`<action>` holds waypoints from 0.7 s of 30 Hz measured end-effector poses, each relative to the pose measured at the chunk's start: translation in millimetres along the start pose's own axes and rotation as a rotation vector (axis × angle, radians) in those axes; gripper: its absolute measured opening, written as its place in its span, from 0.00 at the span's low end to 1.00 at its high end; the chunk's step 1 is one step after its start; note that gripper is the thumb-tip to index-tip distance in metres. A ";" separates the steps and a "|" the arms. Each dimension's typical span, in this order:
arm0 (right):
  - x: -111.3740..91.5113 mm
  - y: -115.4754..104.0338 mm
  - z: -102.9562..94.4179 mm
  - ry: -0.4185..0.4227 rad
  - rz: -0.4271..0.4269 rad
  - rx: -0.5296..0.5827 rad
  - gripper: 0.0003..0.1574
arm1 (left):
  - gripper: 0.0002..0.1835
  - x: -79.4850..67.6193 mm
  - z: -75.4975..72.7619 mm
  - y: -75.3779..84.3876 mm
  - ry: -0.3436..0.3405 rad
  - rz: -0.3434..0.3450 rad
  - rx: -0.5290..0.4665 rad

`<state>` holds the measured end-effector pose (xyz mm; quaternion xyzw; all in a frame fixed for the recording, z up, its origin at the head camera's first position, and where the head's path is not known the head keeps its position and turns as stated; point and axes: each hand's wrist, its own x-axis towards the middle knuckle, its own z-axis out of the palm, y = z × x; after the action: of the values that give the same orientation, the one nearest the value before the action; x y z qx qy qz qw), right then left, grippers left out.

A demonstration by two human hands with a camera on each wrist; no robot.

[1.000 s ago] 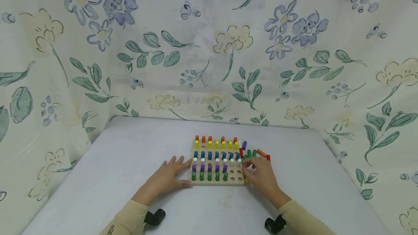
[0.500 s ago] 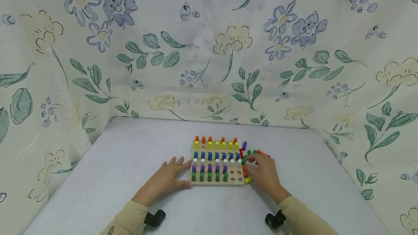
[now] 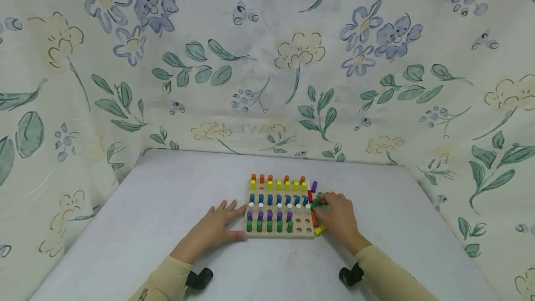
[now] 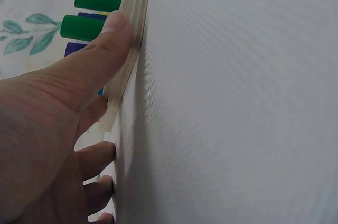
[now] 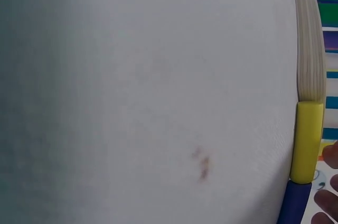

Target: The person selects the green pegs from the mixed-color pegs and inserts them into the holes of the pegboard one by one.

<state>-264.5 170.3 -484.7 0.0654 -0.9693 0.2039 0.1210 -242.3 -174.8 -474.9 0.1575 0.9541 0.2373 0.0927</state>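
My left hand (image 3: pixel 213 226) lies with its fingers spread apart, thumb against the edge of the wooden pegboard (image 3: pixel 277 234) and forefinger at its left side. The board sits on the white worktop (image 3: pixel 175 185), carrying upright rows, far to near: orange pegs (image 3: pixel 262 179), yellow pegs (image 3: pixel 278 185), blue pegs (image 3: pixel 270 199), white pegs (image 3: pixel 279 206), purple pegs (image 3: pixel 269 216) and green pegs (image 3: pixel 269 226). Four open holes show at its near right corner.

My right hand (image 3: pixel 340 219) is at the loose green pegs (image 3: pixel 314 205) just right of the board, thumb and forefinger bent; I cannot tell whether they pinch one. A loose yellow peg (image 5: pixel 307 142) lies by the board's near right corner.
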 end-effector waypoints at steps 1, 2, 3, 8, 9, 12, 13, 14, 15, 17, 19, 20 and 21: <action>0.8 -0.4 -0.1 -0.009 0.005 -0.011 0.25 | 0.47 0.3 0.0 0.0 0.001 0.002 0.001; 1.8 -0.5 0.1 -0.018 0.010 -0.021 0.26 | 0.48 0.5 0.1 -0.1 0.001 0.003 0.002; 2.5 -0.5 0.4 -0.024 0.013 -0.026 0.27 | 0.48 0.8 0.4 -0.4 0.002 0.005 0.003; 4.5 0.9 2.2 -0.044 0.017 -0.032 0.29 | 0.47 0.5 0.8 -1.7 0.005 0.010 0.006; 4.7 1.0 2.5 -0.045 0.016 -0.028 0.29 | 0.47 0.2 0.7 -1.7 0.005 0.010 0.007; 5.4 0.5 3.3 -0.048 0.016 -0.025 0.29 | 0.47 -0.6 0.0 -0.7 0.006 0.007 0.009; 5.6 0.4 3.6 -0.048 0.016 -0.023 0.29 | 0.47 -0.5 -0.1 -0.4 0.006 0.007 0.010; 5.9 0.3 3.8 -0.050 0.016 -0.020 0.29 | 0.47 -0.4 -0.2 -0.1 0.006 0.005 0.011; 6.3 0.1 4.1 -0.051 0.017 -0.019 0.29 | 0.47 -0.2 -0.2 0.3 0.005 0.002 0.012; 7.1 0.1 4.8 -0.053 0.019 -0.014 0.29 | 0.47 -0.2 0.1 0.7 0.003 -0.003 0.014; 7.9 0.1 5.4 -0.058 0.022 -0.007 0.29 | 0.48 -0.1 0.4 0.9 0.001 -0.008 0.015; 8.3 0.2 5.7 -0.059 0.023 -0.005 0.29 | 0.48 -0.2 0.5 1.0 0.000 -0.011 0.015; 8.8 0.2 6.1 -0.059 0.024 -0.001 0.29 | 0.48 -0.4 0.5 1.1 0.000 -0.013 0.015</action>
<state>-274.3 167.3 -487.9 0.0596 -0.9733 0.2029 0.0897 -241.5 -173.8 -474.7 0.1521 0.9569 0.2294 0.0930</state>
